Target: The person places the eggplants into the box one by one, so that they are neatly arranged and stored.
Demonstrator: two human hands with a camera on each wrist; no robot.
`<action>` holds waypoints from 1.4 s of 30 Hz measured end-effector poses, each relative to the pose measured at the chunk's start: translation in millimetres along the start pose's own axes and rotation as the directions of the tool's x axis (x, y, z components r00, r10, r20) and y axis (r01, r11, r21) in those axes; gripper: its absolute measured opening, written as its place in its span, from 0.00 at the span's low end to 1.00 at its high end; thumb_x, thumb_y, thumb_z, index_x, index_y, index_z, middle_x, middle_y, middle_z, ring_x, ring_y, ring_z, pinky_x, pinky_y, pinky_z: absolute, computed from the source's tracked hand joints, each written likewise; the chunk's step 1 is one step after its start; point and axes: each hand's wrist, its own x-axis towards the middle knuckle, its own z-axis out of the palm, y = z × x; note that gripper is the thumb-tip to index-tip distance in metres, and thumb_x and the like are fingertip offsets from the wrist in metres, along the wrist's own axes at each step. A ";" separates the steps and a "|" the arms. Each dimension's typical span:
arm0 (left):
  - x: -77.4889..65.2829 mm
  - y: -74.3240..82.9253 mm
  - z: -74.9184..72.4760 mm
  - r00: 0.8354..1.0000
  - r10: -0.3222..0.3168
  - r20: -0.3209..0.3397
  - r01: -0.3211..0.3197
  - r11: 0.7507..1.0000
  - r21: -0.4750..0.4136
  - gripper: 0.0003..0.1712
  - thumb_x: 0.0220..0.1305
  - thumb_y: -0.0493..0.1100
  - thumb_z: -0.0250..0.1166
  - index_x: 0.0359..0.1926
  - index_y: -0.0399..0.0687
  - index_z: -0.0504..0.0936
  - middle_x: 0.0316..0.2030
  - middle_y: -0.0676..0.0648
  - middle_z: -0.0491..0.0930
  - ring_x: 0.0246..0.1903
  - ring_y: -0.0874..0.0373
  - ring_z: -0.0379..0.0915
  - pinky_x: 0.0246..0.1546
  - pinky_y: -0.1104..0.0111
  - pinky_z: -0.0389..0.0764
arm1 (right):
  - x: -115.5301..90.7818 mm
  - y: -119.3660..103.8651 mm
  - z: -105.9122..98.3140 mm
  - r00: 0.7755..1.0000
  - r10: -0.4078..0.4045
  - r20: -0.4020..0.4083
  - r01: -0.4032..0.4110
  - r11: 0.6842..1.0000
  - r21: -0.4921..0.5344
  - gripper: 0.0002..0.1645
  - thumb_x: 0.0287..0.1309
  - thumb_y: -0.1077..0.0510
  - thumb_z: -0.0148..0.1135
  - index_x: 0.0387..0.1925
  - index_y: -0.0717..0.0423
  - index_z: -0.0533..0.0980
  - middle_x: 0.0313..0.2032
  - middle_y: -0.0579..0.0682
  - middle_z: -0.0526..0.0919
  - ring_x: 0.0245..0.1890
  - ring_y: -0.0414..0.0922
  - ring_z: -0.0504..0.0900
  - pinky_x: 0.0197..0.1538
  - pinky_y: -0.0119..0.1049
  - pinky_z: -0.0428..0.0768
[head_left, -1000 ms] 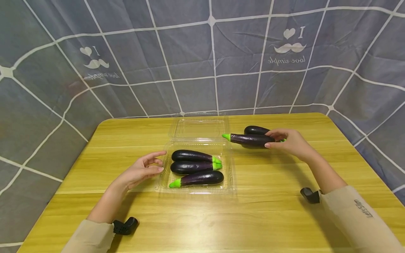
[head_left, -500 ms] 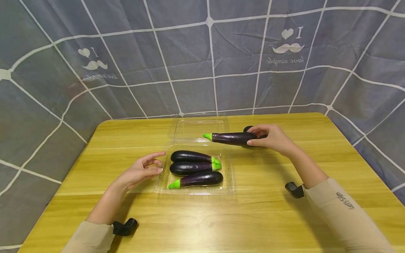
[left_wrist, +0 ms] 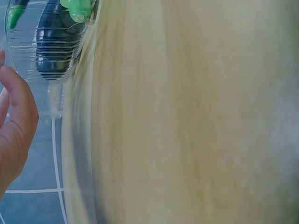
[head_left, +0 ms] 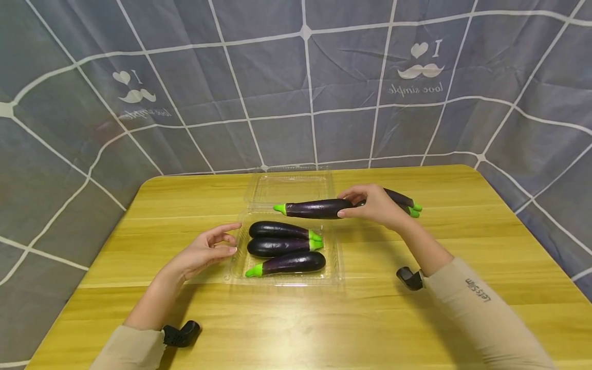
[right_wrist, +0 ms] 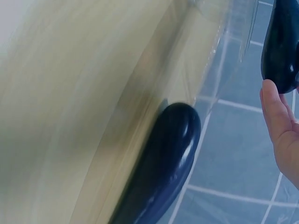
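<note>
My right hand (head_left: 376, 208) pinches an eggplant (head_left: 314, 209) by its thick dark end; its green stem end points left, and it is held up near the hinge of a clear plastic clamshell box (head_left: 335, 257). In the right wrist view, thumb and fingers close round the end of this eggplant (right_wrist: 279, 56). Three eggplants (head_left: 293, 262) lie in the box's base; the front one has its stem to the left, the other two to the right. My left hand (head_left: 199, 254) is at the box's left edge, fingers loosely bent and holding nothing; whether they touch the rim cannot be told.
Two more eggplants (head_left: 402, 199) lie on the wooden table (head_left: 296, 329), partly hidden behind my right hand. The box's lid (head_left: 291, 189) is folded back toward the grey curtain (head_left: 277, 92) behind the table.
My right hand has carried the eggplant leftward, from beside the other loose eggplants to above the rear of the box. The left hand has stayed about where it was.
</note>
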 end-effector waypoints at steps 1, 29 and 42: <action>-0.2 -0.2 0.2 1.000 -0.001 0.001 0.001 1.000 0.003 0.38 0.60 0.30 0.60 0.69 0.34 0.53 0.40 0.47 0.69 0.37 0.62 0.71 0.42 0.71 0.77 | 0.9 -0.6 2.4 1.000 -0.003 0.004 0.003 1.000 -0.001 0.28 0.47 0.50 0.72 0.50 0.56 0.78 0.45 0.54 0.79 0.45 0.49 0.76 0.46 0.45 0.75; -1.1 0.7 1.0 1.000 0.004 0.008 -0.004 1.000 0.020 0.38 0.61 0.30 0.60 0.69 0.35 0.53 0.40 0.48 0.69 0.37 0.63 0.71 0.39 0.72 0.77 | 20.1 -15.3 48.2 0.995 -0.097 -0.006 0.097 0.995 -0.039 0.22 0.45 0.55 0.73 0.44 0.57 0.81 0.40 0.54 0.82 0.40 0.50 0.79 0.42 0.41 0.78; -1.0 1.1 1.5 1.000 0.001 0.000 -0.001 0.999 0.035 0.39 0.61 0.32 0.61 0.69 0.36 0.53 0.41 0.47 0.68 0.36 0.62 0.70 0.38 0.72 0.76 | 22.4 -18.4 58.3 0.991 -0.133 0.007 0.132 0.979 -0.154 0.22 0.45 0.54 0.73 0.43 0.56 0.80 0.39 0.55 0.81 0.39 0.51 0.79 0.41 0.41 0.78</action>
